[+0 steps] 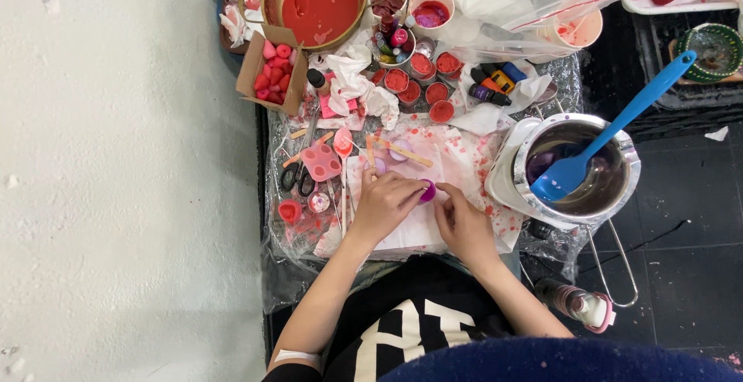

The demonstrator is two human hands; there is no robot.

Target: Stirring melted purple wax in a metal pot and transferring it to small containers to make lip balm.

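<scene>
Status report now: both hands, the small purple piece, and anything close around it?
Left hand and right hand both pinching small purple piece. Piece over stained white paper. Metal pot with blue spatula close at right.

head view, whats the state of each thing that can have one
purple mould: pinched between both hands
left hand: gripping the mould
right hand: fingertips on the mould
metal pot: uncovered, blue spatula leaning in it
big pan: filled with red wax
scissors: shut, lying flat

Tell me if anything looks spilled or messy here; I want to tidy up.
Yes. Red splatter dots the white paper under both hands, which pinch a small purple piece. Crumpled stained tissues lie among the red cups.
</scene>
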